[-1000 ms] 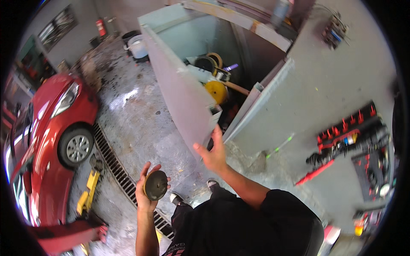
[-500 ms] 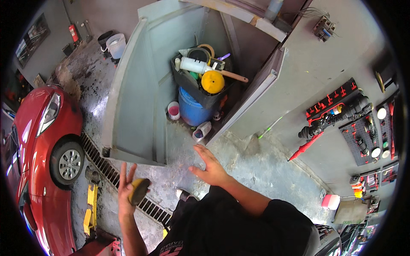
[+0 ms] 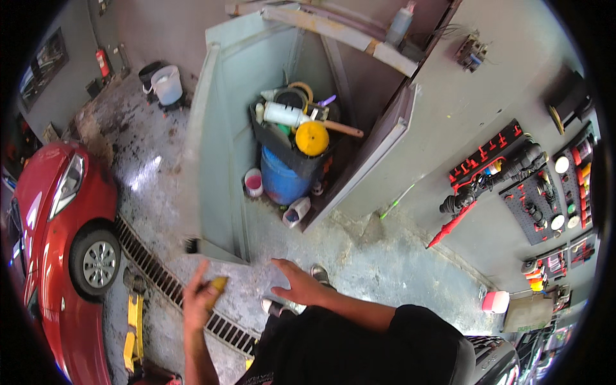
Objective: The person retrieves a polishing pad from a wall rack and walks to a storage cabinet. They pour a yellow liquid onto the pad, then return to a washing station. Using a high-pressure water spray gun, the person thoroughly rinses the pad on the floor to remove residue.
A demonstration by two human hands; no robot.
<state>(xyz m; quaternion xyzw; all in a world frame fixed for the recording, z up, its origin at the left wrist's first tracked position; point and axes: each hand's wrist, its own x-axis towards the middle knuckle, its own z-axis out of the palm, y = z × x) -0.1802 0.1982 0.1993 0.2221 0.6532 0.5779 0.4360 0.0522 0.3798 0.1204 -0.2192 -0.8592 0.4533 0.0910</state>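
Observation:
My left hand [image 3: 200, 296] grips a small yellow-and-black round pad [image 3: 219, 283], with its index finger stretched up beside the lower corner of a grey metal door [image 3: 221, 154]. My right hand [image 3: 298, 283] holds nothing; its fingers are spread above the floor, just right of that door's bottom edge. Behind the door, a blue drum [image 3: 282, 176] carries a black tub [image 3: 273, 131]. In the tub lie a white bottle [image 3: 282, 114], a yellow round pad [image 3: 312, 138], a wooden-handled brush [image 3: 343, 128] and rolls of tape.
A second door panel [image 3: 369, 160] stands at the right. A pink-stained white cup [image 3: 253, 183] and a white jug [image 3: 296, 212] sit by the drum. A red car [image 3: 64, 212], a floor grate [image 3: 154, 273] and a yellow metal arm [image 3: 134, 327] are at the left. Tools hang on the right wall.
The grey left door has swung to the right and looks narrower. My left hand has turned, so the pad shows more edge-on. My right hand has shifted slightly down and left in view.

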